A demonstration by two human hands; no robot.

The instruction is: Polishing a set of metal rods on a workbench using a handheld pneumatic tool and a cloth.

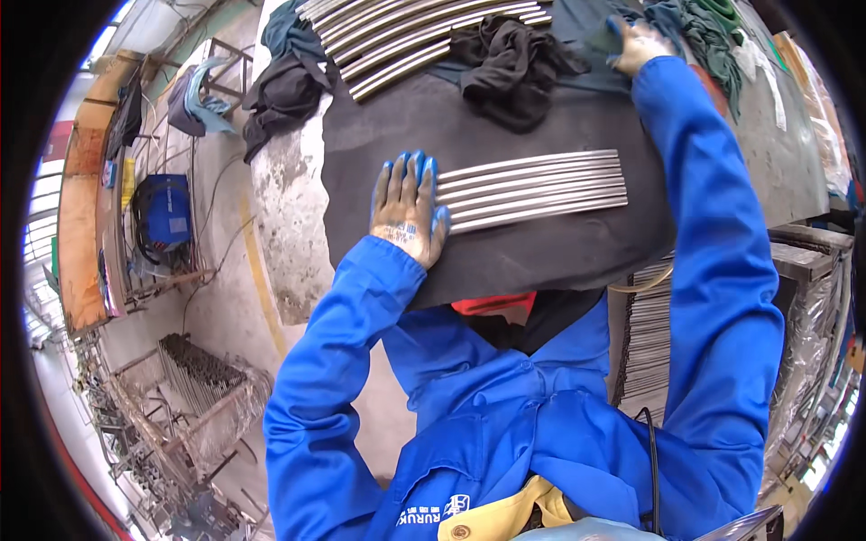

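Note:
Several shiny metal tubes (537, 189) lie side by side on a dark mat (550, 252) over the workbench. Against their left ends rests my gloved left hand (406, 203), its fingers stretched out and holding nothing. At the far right of the mat, my gloved right hand (639, 47) is closed on a dark green cloth (604, 38); part of its grip is hidden. More metal tubes (397, 45) are laid in a row at the far edge, partly under a crumpled black cloth (514, 77).
Dark cloths (284, 90) hang at the bench's far left corner, and green cloths (713, 45) lie at the far right. A blue machine (165, 212) stands on a rack to the left. Bundled rods (203, 374) sit lower left; stacked rods (645, 334) are near my right side.

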